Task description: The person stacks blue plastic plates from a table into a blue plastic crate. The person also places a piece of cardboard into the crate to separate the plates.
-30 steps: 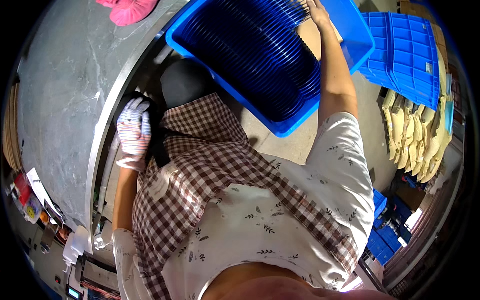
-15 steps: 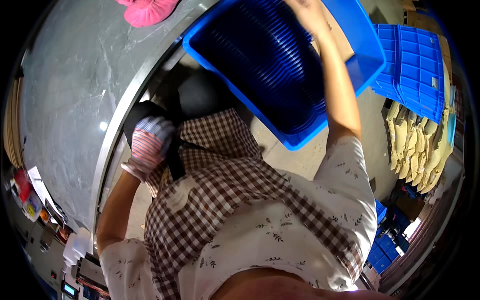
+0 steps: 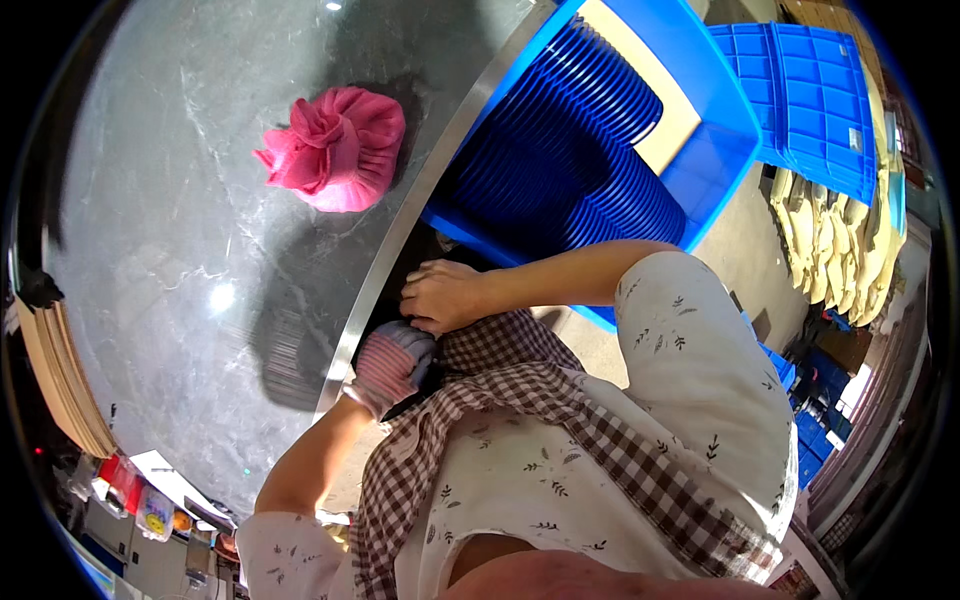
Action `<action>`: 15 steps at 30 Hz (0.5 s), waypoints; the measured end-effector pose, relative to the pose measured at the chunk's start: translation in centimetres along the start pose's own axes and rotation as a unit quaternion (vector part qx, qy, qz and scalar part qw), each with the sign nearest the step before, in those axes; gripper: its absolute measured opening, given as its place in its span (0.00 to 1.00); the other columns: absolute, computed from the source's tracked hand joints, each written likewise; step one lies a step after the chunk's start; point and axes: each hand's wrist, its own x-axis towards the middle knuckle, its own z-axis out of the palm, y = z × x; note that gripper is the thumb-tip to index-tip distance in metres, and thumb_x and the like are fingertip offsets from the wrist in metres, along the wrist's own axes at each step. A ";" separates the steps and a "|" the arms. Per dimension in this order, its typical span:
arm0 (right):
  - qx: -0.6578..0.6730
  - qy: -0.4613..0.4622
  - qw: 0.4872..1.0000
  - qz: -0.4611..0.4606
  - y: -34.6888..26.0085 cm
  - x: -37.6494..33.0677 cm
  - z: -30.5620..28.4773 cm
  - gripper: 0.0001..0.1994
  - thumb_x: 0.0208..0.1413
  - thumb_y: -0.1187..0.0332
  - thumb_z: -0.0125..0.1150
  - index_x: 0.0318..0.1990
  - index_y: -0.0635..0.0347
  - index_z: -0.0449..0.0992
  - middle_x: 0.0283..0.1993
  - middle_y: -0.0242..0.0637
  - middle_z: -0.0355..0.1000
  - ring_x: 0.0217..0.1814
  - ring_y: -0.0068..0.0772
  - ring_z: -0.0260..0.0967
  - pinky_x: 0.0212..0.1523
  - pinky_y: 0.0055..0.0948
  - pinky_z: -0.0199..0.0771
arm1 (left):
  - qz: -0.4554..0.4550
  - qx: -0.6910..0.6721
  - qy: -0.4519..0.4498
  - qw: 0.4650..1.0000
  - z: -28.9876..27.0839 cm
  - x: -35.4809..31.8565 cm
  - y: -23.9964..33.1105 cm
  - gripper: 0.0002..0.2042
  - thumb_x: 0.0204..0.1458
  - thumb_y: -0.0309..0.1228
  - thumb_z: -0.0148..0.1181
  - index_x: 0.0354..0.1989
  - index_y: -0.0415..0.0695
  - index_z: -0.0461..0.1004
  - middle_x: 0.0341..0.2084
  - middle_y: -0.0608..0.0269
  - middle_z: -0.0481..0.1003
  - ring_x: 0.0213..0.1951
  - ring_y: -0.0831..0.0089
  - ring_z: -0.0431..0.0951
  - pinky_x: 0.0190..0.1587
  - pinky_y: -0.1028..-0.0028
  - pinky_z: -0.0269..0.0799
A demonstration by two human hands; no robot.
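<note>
My left hand (image 3: 392, 365) wears a pink and white striped glove and is curled up at the metal edge of the grey marble table (image 3: 180, 260). Just above it, touching or nearly touching the glove, is my bare right hand (image 3: 443, 295) with bent fingers; whether it grips anything is hidden. A big blue ribbed crate (image 3: 715, 165) lies tilted past the table's edge, behind my right forearm. On the tabletop sits a bunched pink cloth (image 3: 335, 150). I wear a checked apron (image 3: 520, 400) over a white patterned shirt.
Flat blue crate lids (image 3: 810, 100) lie on the floor at the upper right, with a stack of tan sheets (image 3: 830, 240) beside them. More blue crates (image 3: 825, 400) stand at the right. Brown boards (image 3: 65, 370) lean at the table's left edge.
My right hand has let go of the blue crate and come down to my gloved left hand at the table's edge. The view has swung so the pink cloth is nearer the middle.
</note>
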 end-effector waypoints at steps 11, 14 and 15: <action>0.060 0.060 0.908 0.409 3.5 -6.7 9.9 0.13 0.54 0.58 0.60 0.44 0.50 0.83 0.47 0.38 0.79 0.52 0.41 0.74 0.53 0.43 0.72 | -0.186 0.085 -0.061 0.977 11.7 -3.7 -3.9 0.15 0.54 0.41 0.58 0.46 0.49 0.79 0.50 0.50 0.76 0.55 0.50 0.73 0.59 0.55 0.68; 0.255 0.249 0.821 0.445 8.0 -8.6 6.2 0.11 0.56 0.61 0.64 0.44 0.49 0.82 0.38 0.40 0.81 0.41 0.42 0.80 0.43 0.42 0.80 | -0.375 0.095 -0.088 0.918 11.9 -7.6 -1.3 0.32 0.52 0.45 0.61 0.66 0.51 0.65 0.70 0.42 0.54 0.69 0.40 0.56 0.68 0.44 0.53; 0.276 0.291 0.813 0.423 8.4 -9.3 -0.4 0.11 0.57 0.65 0.63 0.46 0.53 0.82 0.37 0.39 0.81 0.36 0.34 0.80 0.38 0.36 0.80 | -0.456 0.098 -0.104 0.879 11.4 -7.5 0.5 0.33 0.53 0.46 0.61 0.68 0.51 0.62 0.71 0.40 0.53 0.69 0.39 0.56 0.69 0.46 0.55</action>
